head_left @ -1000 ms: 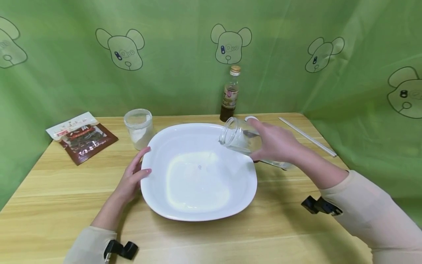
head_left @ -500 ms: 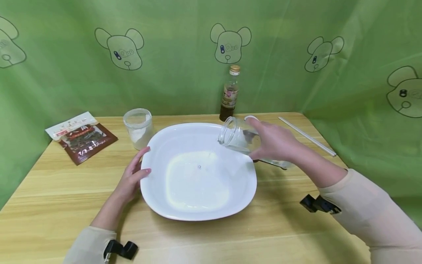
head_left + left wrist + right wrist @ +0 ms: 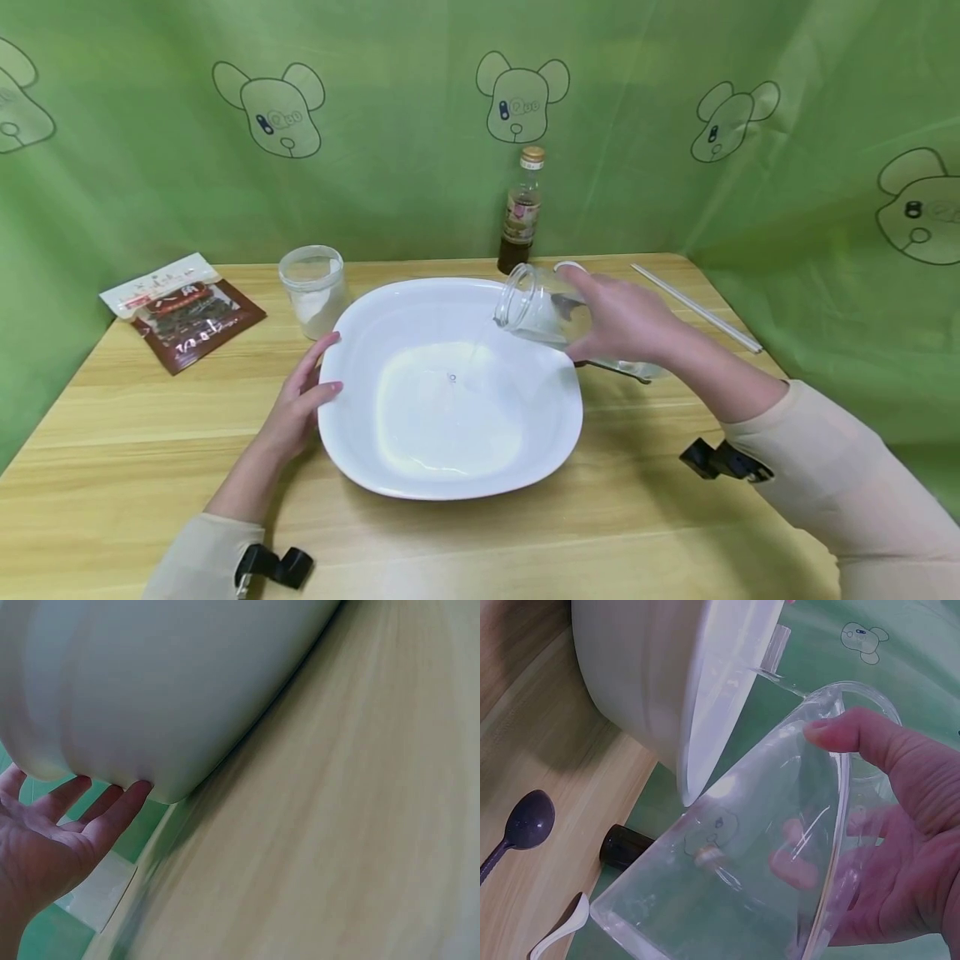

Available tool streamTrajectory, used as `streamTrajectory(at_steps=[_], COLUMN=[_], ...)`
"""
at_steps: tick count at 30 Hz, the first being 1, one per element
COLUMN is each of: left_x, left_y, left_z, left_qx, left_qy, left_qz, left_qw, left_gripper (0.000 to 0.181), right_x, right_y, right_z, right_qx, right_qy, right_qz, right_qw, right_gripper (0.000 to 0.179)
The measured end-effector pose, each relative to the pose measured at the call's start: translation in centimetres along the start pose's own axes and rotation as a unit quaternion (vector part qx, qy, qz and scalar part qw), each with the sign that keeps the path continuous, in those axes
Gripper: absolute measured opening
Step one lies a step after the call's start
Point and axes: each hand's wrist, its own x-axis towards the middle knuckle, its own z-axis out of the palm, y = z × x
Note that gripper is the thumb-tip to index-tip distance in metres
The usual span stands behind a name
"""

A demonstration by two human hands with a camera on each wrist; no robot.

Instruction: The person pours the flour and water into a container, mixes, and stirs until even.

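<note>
A white oval basin (image 3: 450,400) sits in the middle of the wooden table. My left hand (image 3: 296,408) grips its left rim, with thumb and index fingertip over the edge; in the left wrist view several fingers (image 3: 112,817) lie against the outer wall. My right hand (image 3: 622,321) holds a clear glass jar (image 3: 540,308) tipped sideways over the basin's right rim, thumb and fingers spread around it. From the right wrist view, a thin clear stream (image 3: 780,679) runs from the jar's mouth toward the basin. Clear liquid shows inside the jar.
Behind the basin stand a glass jar of white powder (image 3: 318,296) and a dark-liquid bottle (image 3: 521,212). A brown food packet (image 3: 191,312) lies back left, a clear stick (image 3: 697,308) back right. A dark spoon (image 3: 531,819) and a white spoon (image 3: 562,926) lie right of the basin.
The head view has shifted very slightly. Both hands, the basin and the tilted jar hold the same places.
</note>
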Motion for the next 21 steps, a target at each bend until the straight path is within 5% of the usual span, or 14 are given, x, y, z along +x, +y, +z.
streamTrajectory(at_steps=[5, 14, 21], left_x=[-0.04, 0.02, -0.13], left_y=[-0.03, 0.32, 0.57], left_z=[-0.04, 0.17, 0.47], left_qx=[-0.008, 0.001, -0.013], left_qy=[-0.013, 0.01, 0.009], left_qz=[0.022, -0.021, -0.008], left_qw=[0.9996, 0.9997, 0.9998], left_gripper=[0.059, 0.059, 0.059], right_x=[-0.06, -0.12, -0.13], right_y=[-0.06, -0.04, 0.1], right_z=[-0.01, -0.08, -0.16], right_qx=[-0.004, -0.006, -0.01], right_qy=[0.008, 0.005, 0.014], right_qz=[0.003, 0.006, -0.002], right_qw=[1.0, 1.0, 0.9999], right_gripper=[0.09, 0.092, 0.092])
